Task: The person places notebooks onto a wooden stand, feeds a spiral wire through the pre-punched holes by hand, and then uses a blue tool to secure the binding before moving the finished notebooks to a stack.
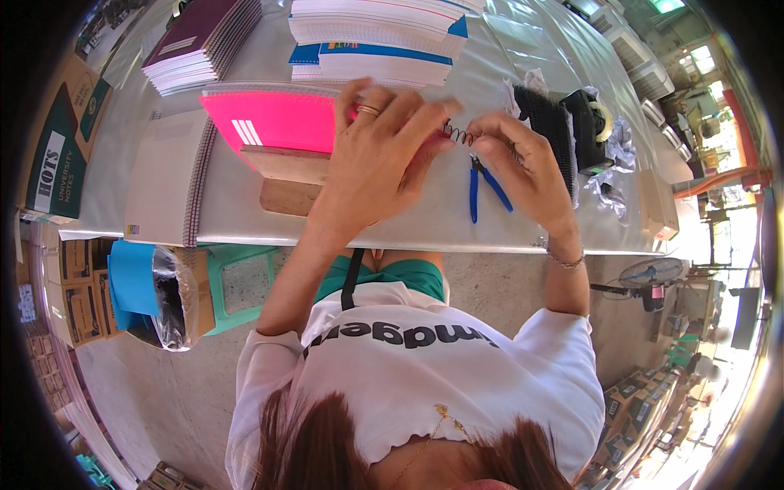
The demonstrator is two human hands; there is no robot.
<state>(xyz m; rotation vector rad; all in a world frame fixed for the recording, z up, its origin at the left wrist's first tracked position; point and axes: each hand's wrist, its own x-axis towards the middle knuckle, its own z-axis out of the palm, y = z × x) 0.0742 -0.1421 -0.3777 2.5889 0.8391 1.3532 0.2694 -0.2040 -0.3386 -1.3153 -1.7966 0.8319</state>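
A notebook with a bright pink cover [282,114] leans in a wooden stand [290,175] on the table in front of me. My left hand [371,155] is closed over the notebook's right part, and a little pink shows between its fingers. A dark spiral binding coil [459,133] sticks out past that end toward my right hand [523,159]. The thumb and fingers of my right hand pinch the coil's free end. Below the coil, blue-handled cutting pliers [488,189] lie on the table with handles apart. How far the coil runs through the notebook is hidden by my left hand.
Finished-looking spiral notebooks [167,180] lie to the left, maroon ones [200,45] behind them. Page stacks [376,57] stand at the back. Right of my hand are black coils [545,122] and a tape dispenser [592,126]. A carton [61,147] stands far left.
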